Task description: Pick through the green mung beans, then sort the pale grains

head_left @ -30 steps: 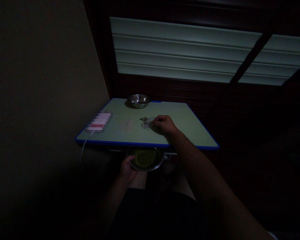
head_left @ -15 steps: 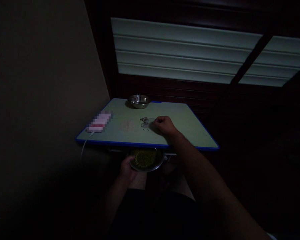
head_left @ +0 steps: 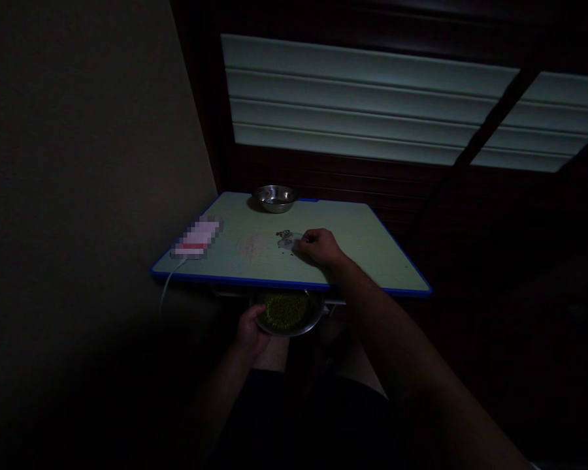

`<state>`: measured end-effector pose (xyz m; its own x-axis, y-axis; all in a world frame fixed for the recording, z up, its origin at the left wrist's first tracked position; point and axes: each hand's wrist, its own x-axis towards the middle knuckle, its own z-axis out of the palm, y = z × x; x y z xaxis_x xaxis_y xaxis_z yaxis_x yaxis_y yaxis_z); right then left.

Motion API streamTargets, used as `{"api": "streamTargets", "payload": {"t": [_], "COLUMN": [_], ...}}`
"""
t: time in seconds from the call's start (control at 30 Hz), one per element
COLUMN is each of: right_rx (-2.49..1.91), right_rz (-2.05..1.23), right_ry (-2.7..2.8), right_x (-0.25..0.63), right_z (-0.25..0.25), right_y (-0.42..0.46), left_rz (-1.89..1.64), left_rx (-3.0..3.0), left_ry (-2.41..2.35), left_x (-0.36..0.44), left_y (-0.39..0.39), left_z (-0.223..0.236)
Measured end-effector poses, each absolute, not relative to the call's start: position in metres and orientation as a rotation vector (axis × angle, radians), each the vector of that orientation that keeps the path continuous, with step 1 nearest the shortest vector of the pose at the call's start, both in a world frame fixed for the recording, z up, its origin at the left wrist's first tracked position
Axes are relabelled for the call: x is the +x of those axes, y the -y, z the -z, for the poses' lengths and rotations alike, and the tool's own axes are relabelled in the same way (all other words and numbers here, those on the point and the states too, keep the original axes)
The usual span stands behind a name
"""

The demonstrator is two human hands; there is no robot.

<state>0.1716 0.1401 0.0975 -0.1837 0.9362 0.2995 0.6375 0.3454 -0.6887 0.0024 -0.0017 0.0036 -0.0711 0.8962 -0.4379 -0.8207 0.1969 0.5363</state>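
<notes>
While left hand (head_left: 249,333) grips bowl (head_left: 308,328), right hand (head_left: 322,247) curled, contents unclear.

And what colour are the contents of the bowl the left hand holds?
The contents look green in the dim light; the head view shows them.

Hands: two, the left hand (head_left: 251,329) at lower centre and the right hand (head_left: 321,247) at centre. Bowls: two, both metal, a far bowl (head_left: 276,207) above centre and a near bowl (head_left: 316,313) below centre. Table (head_left: 357,228): one, mid-frame. Phone (head_left: 198,236), pixelated: one, left of centre. Cable (head_left: 165,287): one, just below it. Slatted panels: two, a wide panel (head_left: 362,98) across the top and another panel (head_left: 543,117) at upper right. Dark bits (head_left: 284,234): one cluster at centre, plus a few strays. Green grains (head_left: 285,309): one mass below centre, too many to number. Clear sheet (head_left: 288,241): apparently one, at centre, the light being poor.
</notes>
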Motion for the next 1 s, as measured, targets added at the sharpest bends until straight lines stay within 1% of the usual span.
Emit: {"api": "streamTargets", "payload": {"t": [0.13,0.27,0.6,1.0], "right_rx": [-1.339,-1.302,-1.245,-1.162], "right_rz": [-0.552,-0.628,-1.027,-1.149], "right_ry": [1.97,2.052,2.091,2.198], "right_x": [0.172,0.172,0.172,0.178], "right_z": [-0.098,-0.104,-0.118,-0.127], "right_y": [-0.144,-0.15,-0.157,-0.142], "left_rz": [-1.426,-1.433,-1.429,-1.426], "left_rx": [0.105,0.096,0.094,0.09], "left_ry": [-0.836,-0.842,-0.834,-0.801], "left_x": [0.003,0.003,0.003,0.003], "left_y": [0.002,0.002,0.002,0.002], "left_z": [-0.002,-0.002,-0.005,-0.003]}}
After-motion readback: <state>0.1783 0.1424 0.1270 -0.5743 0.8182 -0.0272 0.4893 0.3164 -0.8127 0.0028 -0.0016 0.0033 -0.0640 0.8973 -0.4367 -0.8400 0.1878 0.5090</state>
